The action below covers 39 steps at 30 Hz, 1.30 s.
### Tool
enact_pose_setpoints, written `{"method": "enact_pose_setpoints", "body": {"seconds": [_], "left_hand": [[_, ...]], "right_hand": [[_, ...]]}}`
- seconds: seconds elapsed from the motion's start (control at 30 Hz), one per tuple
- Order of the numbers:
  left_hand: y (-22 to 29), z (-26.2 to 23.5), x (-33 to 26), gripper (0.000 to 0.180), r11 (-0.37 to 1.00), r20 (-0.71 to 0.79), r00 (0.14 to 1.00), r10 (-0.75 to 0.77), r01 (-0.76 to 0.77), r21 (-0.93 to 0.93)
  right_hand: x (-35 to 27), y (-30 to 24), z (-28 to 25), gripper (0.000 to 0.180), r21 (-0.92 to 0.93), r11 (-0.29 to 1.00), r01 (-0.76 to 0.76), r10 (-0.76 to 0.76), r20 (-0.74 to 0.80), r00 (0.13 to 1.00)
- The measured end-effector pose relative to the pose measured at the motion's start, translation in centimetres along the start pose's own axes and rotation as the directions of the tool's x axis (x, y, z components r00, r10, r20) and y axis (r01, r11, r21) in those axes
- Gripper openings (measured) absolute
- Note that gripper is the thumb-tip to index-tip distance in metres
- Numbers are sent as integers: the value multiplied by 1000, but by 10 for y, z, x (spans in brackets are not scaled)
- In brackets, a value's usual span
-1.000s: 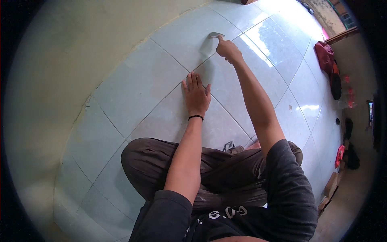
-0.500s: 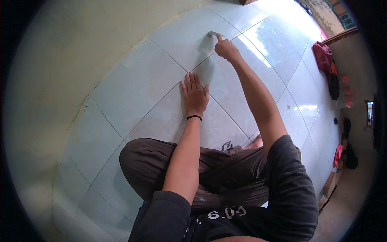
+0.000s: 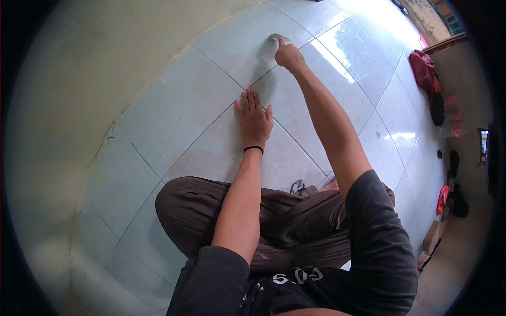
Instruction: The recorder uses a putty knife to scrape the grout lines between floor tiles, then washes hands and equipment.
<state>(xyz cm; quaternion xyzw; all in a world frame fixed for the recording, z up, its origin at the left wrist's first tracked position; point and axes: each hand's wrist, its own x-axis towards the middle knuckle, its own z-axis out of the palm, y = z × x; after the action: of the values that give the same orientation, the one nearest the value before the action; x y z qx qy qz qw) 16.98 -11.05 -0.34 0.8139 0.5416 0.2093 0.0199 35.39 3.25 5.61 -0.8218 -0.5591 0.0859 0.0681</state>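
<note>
My left hand (image 3: pixel 254 122) lies flat on the pale glossy floor tile (image 3: pixel 205 105), fingers stretched out, holding nothing. Its fingertips reach close to a crossing of the dark joints. A black band circles that wrist. Farther off, my right hand (image 3: pixel 289 57) is closed round a small scraper (image 3: pixel 276 37), with the index finger stretched along it toward the thin grey blade. The blade is low over the tile or touching it; I cannot tell which. The handle is hidden inside the hand.
A pale wall (image 3: pixel 63 105) borders the floor at left. Along the right side are a maroon bag (image 3: pixel 422 71), clear bottles with red caps (image 3: pixel 451 118), a red item (image 3: pixel 442 199) and cardboard boxes (image 3: pixel 433 237). My crossed legs (image 3: pixel 195 210) are nearest me.
My right hand has moved slightly away from me and to the left, carrying the scraper with it. My left hand keeps nearly the same place on the floor.
</note>
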Motion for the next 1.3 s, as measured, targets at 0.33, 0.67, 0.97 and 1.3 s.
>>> {"method": "enact_pose_setpoints", "body": {"seconds": [0.33, 0.67, 0.97, 1.3], "left_hand": [[-1, -3, 3, 58, 999, 16, 1000, -12, 12, -31], [-2, -3, 0, 60, 999, 37, 999, -27, 29, -36], [-1, -4, -1, 59, 998, 47, 999, -25, 27, -52], [-12, -2, -5, 58, 999, 41, 999, -32, 34, -32]], "right_hand": [[6, -22, -11, 45, 114, 988, -101, 91, 91, 992], [-6, -34, -52, 52, 263, 937, -228, 152, 279, 948], [4, -29, -21, 58, 111, 990, -84, 65, 160, 985], [0, -29, -13, 61, 83, 996, -16, 2, 164, 987]]}}
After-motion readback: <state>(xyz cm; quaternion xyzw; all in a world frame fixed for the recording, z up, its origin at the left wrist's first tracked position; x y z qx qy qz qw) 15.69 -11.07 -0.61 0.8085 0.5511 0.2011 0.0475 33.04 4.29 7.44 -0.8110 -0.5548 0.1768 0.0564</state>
